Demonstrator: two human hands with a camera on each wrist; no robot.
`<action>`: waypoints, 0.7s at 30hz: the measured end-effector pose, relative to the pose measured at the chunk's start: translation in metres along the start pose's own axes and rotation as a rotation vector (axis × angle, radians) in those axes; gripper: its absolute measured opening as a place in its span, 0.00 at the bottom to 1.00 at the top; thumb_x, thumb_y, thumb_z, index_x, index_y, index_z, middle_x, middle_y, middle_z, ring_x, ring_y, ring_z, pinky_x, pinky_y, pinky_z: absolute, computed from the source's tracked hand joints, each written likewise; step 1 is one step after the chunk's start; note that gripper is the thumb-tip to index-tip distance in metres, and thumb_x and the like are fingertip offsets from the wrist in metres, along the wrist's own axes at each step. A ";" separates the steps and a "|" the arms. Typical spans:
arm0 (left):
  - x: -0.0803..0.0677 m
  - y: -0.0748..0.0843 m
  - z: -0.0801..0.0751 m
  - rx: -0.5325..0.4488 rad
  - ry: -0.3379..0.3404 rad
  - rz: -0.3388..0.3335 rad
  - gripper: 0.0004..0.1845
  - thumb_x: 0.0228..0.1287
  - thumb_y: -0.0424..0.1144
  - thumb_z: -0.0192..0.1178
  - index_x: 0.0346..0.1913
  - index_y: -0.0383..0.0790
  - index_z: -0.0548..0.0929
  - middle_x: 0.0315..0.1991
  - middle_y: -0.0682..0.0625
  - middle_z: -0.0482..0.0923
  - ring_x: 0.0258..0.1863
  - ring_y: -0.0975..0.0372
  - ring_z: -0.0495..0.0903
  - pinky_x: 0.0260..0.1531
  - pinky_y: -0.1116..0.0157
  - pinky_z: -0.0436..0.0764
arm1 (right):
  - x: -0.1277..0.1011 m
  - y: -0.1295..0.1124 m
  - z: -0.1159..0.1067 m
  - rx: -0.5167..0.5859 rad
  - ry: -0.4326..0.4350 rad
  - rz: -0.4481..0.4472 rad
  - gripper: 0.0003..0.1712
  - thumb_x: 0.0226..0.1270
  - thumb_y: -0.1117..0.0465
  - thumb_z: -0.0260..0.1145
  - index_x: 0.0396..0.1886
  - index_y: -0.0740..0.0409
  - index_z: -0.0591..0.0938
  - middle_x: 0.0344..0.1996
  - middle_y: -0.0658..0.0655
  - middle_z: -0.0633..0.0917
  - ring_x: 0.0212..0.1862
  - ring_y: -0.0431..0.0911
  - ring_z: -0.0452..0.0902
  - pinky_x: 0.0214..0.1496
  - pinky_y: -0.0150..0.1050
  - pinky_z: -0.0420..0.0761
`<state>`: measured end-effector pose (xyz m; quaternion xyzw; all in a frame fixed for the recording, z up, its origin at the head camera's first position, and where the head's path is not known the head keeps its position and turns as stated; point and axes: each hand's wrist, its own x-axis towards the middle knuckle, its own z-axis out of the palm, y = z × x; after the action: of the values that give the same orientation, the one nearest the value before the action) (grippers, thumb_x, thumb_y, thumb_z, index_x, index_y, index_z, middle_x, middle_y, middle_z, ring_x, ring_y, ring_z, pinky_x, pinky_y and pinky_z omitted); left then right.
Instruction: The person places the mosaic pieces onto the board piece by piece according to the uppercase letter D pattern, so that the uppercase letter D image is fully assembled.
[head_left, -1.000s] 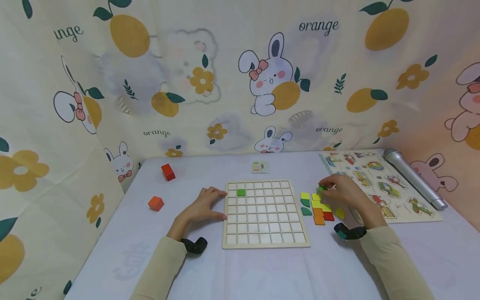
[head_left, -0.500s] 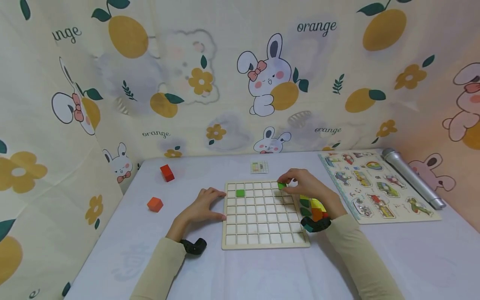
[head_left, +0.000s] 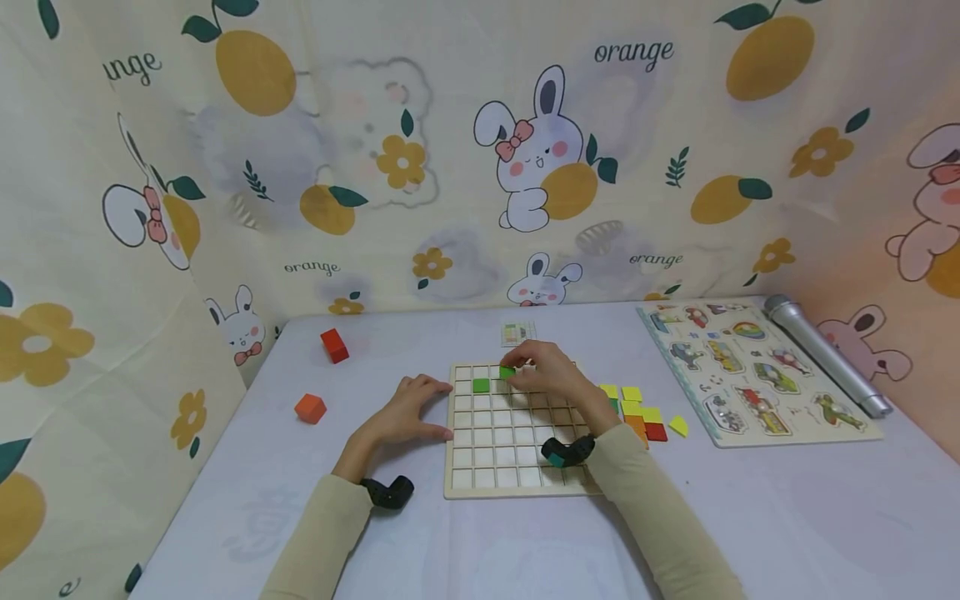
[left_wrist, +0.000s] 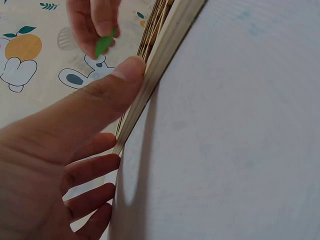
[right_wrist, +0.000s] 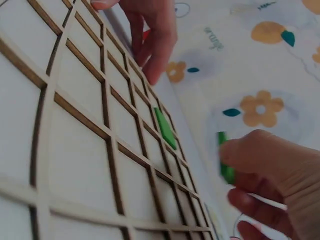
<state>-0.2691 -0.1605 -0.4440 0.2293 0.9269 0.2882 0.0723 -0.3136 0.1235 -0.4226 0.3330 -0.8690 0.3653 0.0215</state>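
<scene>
A wooden grid board (head_left: 459,492) lies flat on the table, with one green square tile (head_left: 481,386) in a cell of its second row. My left hand (head_left: 405,412) rests against the board's left edge, thumb and fingertips touching the rim; in the left wrist view the thumb (left_wrist: 112,85) lies on the wooden side. Over the top rows, my right hand (head_left: 551,372) pinches a second green tile (head_left: 507,372) between thumb and fingers. The right wrist view shows this tile (right_wrist: 226,157) held above the board, apart from the grid. The right forearm hides part of the board's right side.
Several yellow tiles (head_left: 631,408), orange tiles and a red tile (head_left: 656,432) lie right of the board. A small printed card (head_left: 516,333) sits behind it. Two red-orange blocks (head_left: 311,408) stand at left. A picture puzzle board (head_left: 750,375) and a silver tube (head_left: 828,358) lie at right.
From the loose tiles, my right hand has moved left across the board's top with the green tile pinched. The left hand has stayed at the board's left edge.
</scene>
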 end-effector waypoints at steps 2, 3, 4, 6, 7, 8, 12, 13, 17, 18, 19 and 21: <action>0.000 0.000 0.000 0.002 -0.004 -0.003 0.41 0.44 0.53 0.72 0.63 0.46 0.70 0.60 0.48 0.66 0.58 0.54 0.59 0.58 0.51 0.63 | 0.002 0.000 0.005 -0.010 -0.036 0.013 0.15 0.57 0.63 0.68 0.45 0.60 0.83 0.39 0.55 0.83 0.40 0.49 0.76 0.44 0.45 0.76; 0.000 0.000 0.000 0.004 -0.005 -0.005 0.41 0.45 0.53 0.72 0.63 0.46 0.70 0.60 0.48 0.66 0.58 0.54 0.59 0.58 0.51 0.63 | 0.003 0.001 0.007 -0.023 -0.050 0.016 0.15 0.57 0.63 0.68 0.45 0.60 0.83 0.39 0.54 0.83 0.39 0.48 0.76 0.43 0.43 0.76; -0.001 0.000 0.000 0.006 -0.006 -0.006 0.41 0.45 0.53 0.72 0.63 0.46 0.70 0.60 0.48 0.66 0.58 0.54 0.59 0.58 0.51 0.63 | 0.005 0.002 0.010 -0.037 -0.059 0.023 0.15 0.58 0.62 0.68 0.45 0.60 0.83 0.38 0.53 0.83 0.39 0.47 0.76 0.42 0.41 0.76; -0.001 -0.001 0.000 0.008 -0.009 -0.009 0.41 0.45 0.53 0.72 0.63 0.47 0.70 0.60 0.48 0.66 0.58 0.54 0.59 0.59 0.51 0.63 | 0.006 0.003 0.014 -0.054 -0.063 0.030 0.15 0.58 0.62 0.68 0.45 0.60 0.84 0.38 0.53 0.83 0.37 0.45 0.76 0.40 0.39 0.76; -0.001 -0.001 0.000 0.008 -0.011 -0.011 0.41 0.45 0.53 0.72 0.64 0.47 0.70 0.60 0.49 0.66 0.59 0.54 0.59 0.59 0.51 0.63 | 0.007 0.004 0.016 -0.059 -0.059 0.038 0.15 0.57 0.62 0.69 0.45 0.59 0.84 0.38 0.53 0.83 0.38 0.45 0.76 0.41 0.38 0.76; -0.001 -0.001 0.000 0.006 -0.011 -0.013 0.41 0.44 0.54 0.72 0.63 0.47 0.70 0.60 0.49 0.66 0.58 0.54 0.59 0.59 0.51 0.63 | 0.007 0.005 0.018 -0.067 -0.054 0.042 0.15 0.57 0.62 0.69 0.45 0.59 0.84 0.39 0.53 0.83 0.39 0.44 0.76 0.41 0.38 0.77; 0.000 -0.001 0.000 0.001 -0.013 -0.009 0.41 0.44 0.54 0.72 0.63 0.47 0.70 0.59 0.49 0.66 0.58 0.55 0.59 0.59 0.51 0.63 | 0.007 0.009 0.023 -0.060 -0.034 0.054 0.14 0.57 0.62 0.69 0.44 0.58 0.84 0.40 0.53 0.83 0.39 0.44 0.77 0.42 0.38 0.77; 0.000 -0.001 0.000 0.000 -0.013 -0.007 0.41 0.44 0.54 0.72 0.63 0.47 0.70 0.60 0.49 0.66 0.58 0.54 0.59 0.59 0.51 0.63 | 0.007 0.010 0.024 -0.058 -0.032 0.052 0.13 0.57 0.61 0.69 0.44 0.57 0.84 0.40 0.53 0.83 0.40 0.44 0.77 0.41 0.38 0.77; 0.000 -0.001 0.000 -0.001 -0.009 -0.004 0.41 0.44 0.54 0.72 0.63 0.47 0.70 0.60 0.49 0.66 0.58 0.55 0.59 0.58 0.51 0.63 | 0.005 0.012 0.025 -0.042 -0.022 0.020 0.12 0.58 0.60 0.69 0.42 0.56 0.85 0.39 0.53 0.81 0.38 0.45 0.75 0.39 0.37 0.75; 0.000 0.000 0.000 -0.002 -0.008 -0.004 0.41 0.44 0.54 0.72 0.63 0.47 0.70 0.60 0.49 0.66 0.58 0.55 0.59 0.58 0.51 0.63 | 0.005 0.012 0.025 -0.040 -0.018 0.009 0.12 0.58 0.60 0.69 0.42 0.56 0.85 0.38 0.53 0.80 0.38 0.45 0.74 0.39 0.38 0.75; 0.000 0.000 0.000 -0.002 -0.007 -0.005 0.41 0.44 0.54 0.72 0.63 0.47 0.70 0.60 0.49 0.66 0.58 0.55 0.59 0.58 0.52 0.64 | 0.004 0.013 0.025 -0.040 -0.016 0.000 0.12 0.57 0.60 0.69 0.42 0.56 0.85 0.38 0.53 0.80 0.38 0.45 0.74 0.39 0.38 0.75; 0.000 0.000 0.000 -0.003 -0.006 -0.005 0.41 0.44 0.55 0.72 0.63 0.47 0.70 0.59 0.49 0.67 0.58 0.55 0.59 0.58 0.52 0.64 | 0.004 0.014 0.026 -0.045 -0.012 -0.015 0.12 0.58 0.60 0.69 0.42 0.56 0.85 0.38 0.53 0.81 0.39 0.45 0.75 0.40 0.38 0.75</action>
<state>-0.2688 -0.1605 -0.4440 0.2275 0.9269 0.2887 0.0760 -0.3199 0.1115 -0.4487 0.3413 -0.8746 0.3434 0.0263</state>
